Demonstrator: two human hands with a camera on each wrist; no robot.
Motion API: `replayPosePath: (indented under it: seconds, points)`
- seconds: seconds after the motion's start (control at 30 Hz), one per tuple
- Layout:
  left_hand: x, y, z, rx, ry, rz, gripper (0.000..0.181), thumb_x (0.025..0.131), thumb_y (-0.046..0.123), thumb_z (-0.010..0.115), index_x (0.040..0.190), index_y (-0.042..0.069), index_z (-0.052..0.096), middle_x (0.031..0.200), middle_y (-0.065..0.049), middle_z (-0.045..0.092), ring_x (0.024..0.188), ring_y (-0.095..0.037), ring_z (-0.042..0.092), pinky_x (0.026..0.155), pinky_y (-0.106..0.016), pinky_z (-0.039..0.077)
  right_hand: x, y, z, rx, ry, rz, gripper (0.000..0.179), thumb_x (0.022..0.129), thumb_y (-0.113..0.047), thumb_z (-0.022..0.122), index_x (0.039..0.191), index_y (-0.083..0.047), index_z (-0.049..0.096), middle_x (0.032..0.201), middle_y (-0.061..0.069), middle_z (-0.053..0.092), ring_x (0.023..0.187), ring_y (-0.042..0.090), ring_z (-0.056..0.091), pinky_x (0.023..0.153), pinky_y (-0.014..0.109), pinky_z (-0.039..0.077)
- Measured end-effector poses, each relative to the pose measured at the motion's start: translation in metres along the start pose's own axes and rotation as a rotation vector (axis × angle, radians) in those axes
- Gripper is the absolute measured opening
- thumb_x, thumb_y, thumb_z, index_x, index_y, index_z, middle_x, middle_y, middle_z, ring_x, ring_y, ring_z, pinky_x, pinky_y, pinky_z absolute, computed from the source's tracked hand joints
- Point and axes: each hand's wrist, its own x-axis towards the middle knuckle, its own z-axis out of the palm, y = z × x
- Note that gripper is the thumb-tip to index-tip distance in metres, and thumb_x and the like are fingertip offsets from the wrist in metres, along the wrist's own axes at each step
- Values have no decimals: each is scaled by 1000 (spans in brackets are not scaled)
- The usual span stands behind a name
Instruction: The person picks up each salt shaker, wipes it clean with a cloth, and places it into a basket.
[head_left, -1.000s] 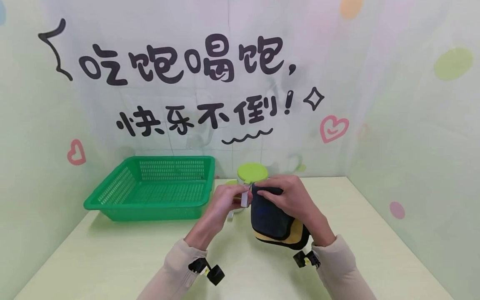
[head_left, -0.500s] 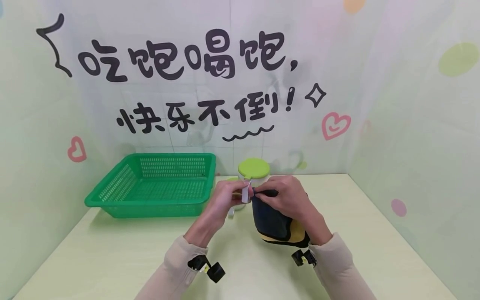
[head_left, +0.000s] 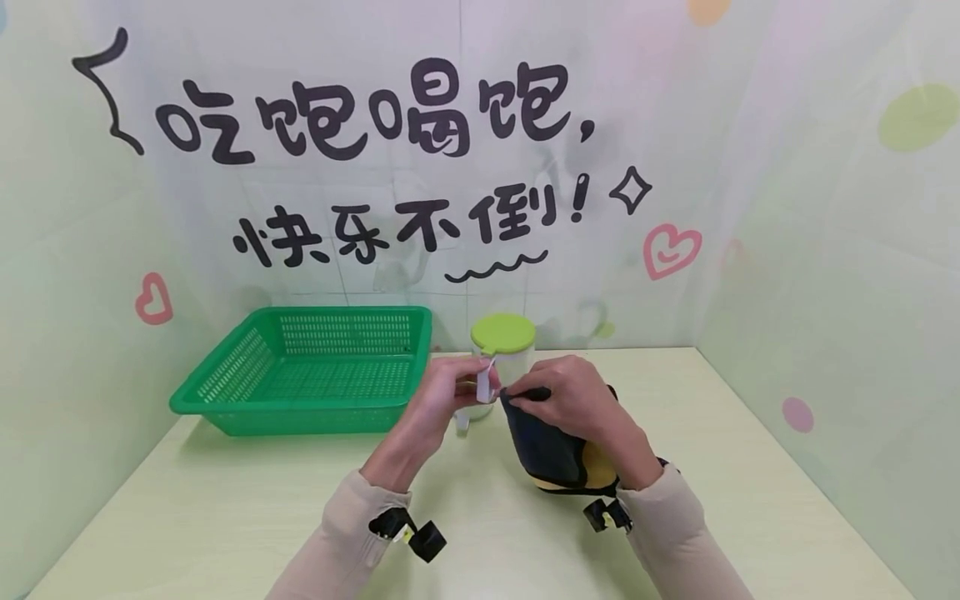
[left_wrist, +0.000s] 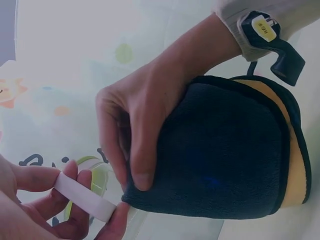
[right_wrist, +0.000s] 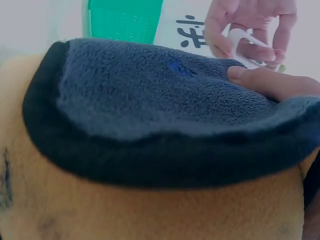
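Note:
A jar (head_left: 515, 364) with a lime-green lid and a white loop handle (head_left: 483, 385) stands at the back middle of the table. My left hand (head_left: 447, 387) grips this handle, and its fingers curl through the loop in the right wrist view. With thumb and fingers, my right hand (head_left: 573, 397) pinches one corner of a dark blue and tan plush cloth (head_left: 546, 442) with black edging. In the left wrist view the cloth (left_wrist: 225, 150) hangs folded from that pinch, its corner (left_wrist: 131, 194) close to a left fingertip near the handle.
A green plastic basket (head_left: 300, 417) sits at the back left of the table (head_left: 465, 517). Behind my left hand is a second, smaller container with a white handle (head_left: 462, 423), mostly hidden. A lettered curtain (head_left: 360, 192) hangs behind.
The jar's lid has shifted slightly left along with my left hand. My right hand has lowered a little, and the cloth's hanging edge has swung to the right.

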Motion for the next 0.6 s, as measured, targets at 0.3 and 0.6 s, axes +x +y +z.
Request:
replayPosePath:
  seconds: [0.3, 0.6]
  points:
    - [0, 3, -4, 2, 0, 19, 30, 93, 24, 53, 82, 0, 66, 77, -6, 65, 78, -26, 64, 78, -34, 54, -1, 3, 2, -6, -7, 14, 13, 78, -24, 79, 91, -24, 79, 82, -10, 73, 71, 0, 65, 64, 21, 51]
    - [1, 3, -3, 12, -35, 17, 32, 94, 22, 53, 84, -5, 65, 77, -8, 64, 78, -25, 62, 78, -35, 54, -1, 3, -4, 26, 126, -2, 16, 78, -22, 80, 93, -24, 79, 79, -8, 72, 64, 0, 61, 56, 16, 45]
